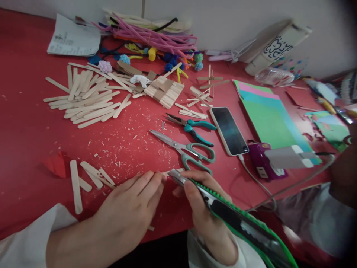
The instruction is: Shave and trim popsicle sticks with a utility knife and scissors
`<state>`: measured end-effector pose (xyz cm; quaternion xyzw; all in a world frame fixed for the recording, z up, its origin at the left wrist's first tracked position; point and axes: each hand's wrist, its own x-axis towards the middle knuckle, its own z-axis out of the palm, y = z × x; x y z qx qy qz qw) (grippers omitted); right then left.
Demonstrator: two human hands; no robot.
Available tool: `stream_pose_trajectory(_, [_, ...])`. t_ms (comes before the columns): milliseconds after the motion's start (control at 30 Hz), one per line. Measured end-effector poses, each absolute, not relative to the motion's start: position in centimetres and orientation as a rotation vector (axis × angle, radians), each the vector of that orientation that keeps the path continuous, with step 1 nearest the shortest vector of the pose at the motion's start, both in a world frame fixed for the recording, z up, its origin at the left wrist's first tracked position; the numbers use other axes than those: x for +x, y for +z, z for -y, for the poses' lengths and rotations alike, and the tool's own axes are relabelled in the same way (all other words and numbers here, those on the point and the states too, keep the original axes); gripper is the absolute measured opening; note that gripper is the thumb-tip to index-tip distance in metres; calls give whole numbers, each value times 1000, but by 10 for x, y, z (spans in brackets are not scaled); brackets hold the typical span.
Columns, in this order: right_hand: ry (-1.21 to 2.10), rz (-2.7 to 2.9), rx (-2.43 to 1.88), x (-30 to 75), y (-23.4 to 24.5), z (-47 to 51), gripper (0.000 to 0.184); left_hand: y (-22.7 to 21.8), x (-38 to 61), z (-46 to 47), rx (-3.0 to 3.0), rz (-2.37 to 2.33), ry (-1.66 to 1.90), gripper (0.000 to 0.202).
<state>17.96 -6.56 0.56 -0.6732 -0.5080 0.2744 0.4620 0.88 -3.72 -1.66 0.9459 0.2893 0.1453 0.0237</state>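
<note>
My right hand [206, 208] is closed around a green utility knife [237, 216]. The knife's metal tip [178, 176] rests over a wooden craft stick [165, 173] at the table's near side. My left hand [136, 201], fingers together and bent, presses the same stick down and covers most of it. Left of that hand lie a whole craft stick [76, 186] and several short cut pieces [93, 175]. Beyond the knife, grey-handled scissors [181, 147] lie spread, with teal-handled pliers [191, 126] just behind them.
Many loose craft sticks [86, 98] are heaped at the back left, by a banded bundle [164, 91]. Wood shavings [111, 156] litter the red table [22, 149]. A charging phone [230, 130], coloured paper [273, 115] and pipe cleaners [156, 37] lie farther off. Another person's sleeve [326, 219] shows at right.
</note>
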Motion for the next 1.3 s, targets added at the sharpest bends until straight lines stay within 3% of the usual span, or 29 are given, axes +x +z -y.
stream_pose_trajectory(467, [359,1556,-1695,182,5,68,12,-17,9,38,2920,-910,489,38])
stream_pose_trajectory(933, [452,1872,-1544,183,22,52,16,-21,7,44,2994,-937,366,41])
stream_pose_trajectory(1033, [528,1749,-1611,186,18,52,19,-16,8,39,2986,-896,385,37])
stream_pose_trajectory(1200, [921,1329,-1644,198,6,54,13,-9,10,35,2949,-911,392,42])
stream_pose_trajectory(1300, [901,1284,-1598,199,2,57,15,-10,11,35,2959,-903,376,42])
